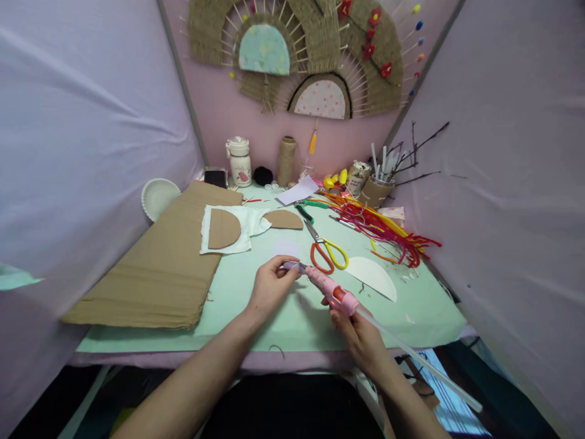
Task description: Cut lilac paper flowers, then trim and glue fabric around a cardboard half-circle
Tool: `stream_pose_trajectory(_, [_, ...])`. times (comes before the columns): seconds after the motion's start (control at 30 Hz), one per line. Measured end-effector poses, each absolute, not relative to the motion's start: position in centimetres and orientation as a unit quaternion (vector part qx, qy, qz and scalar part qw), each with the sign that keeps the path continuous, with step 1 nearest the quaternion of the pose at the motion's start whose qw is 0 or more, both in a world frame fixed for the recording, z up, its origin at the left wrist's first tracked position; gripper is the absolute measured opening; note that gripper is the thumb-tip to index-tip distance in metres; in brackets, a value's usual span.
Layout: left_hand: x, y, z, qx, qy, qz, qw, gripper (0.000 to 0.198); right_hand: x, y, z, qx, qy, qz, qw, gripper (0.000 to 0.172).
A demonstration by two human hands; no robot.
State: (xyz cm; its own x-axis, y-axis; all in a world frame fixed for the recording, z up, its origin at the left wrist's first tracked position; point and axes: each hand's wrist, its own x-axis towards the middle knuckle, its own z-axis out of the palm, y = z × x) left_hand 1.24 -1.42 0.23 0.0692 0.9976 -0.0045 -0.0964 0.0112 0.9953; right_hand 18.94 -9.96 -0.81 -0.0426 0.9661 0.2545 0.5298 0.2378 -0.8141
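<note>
Centre of mint surface (247, 317): pinching small pale paper piece (289, 266) with left hand (272, 283), grip narrowing on its near edge, holding it just above the surface. Wrapping right hand (359, 335) around pink glue gun (331, 291), grip holding the handle, nozzle pointing up-left and meeting the paper piece. Trailing clear glue stick (420, 360) out of the gun's back toward lower right, past the surface edge. Lying just beyond the nozzle: red-and-yellow scissors (326, 253), white half-circle (372, 275) beside them. Sitting at left: cardboard sheet (155, 262). Piling at right: pipe cleaners (388, 228).
</note>
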Motion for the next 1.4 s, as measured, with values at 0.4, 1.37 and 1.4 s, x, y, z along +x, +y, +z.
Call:
stream_pose_trajectory(0.4, [1.27, -1.22, -0.39, 0.489, 0.465, 0.509, 0.534, 0.019, 18.58, -9.8, -0.55, -0.55, -0.686, 0.252, 0.405, 0.032])
stream_pose_trajectory(1.37, [1.23, -1.56, 0.17, 0.496, 0.469, 0.497, 0.536, 0.018, 18.35, -9.84, -1.0, -0.56, -0.687, 0.226, 0.404, 0.036])
stream_pose_trajectory(1.4, [1.23, -1.55, 0.15, 0.498, 0.469, 0.496, 0.535, 0.019, 18.38, -9.84, -1.02, -0.56, -0.688, 0.225, 0.403, 0.035])
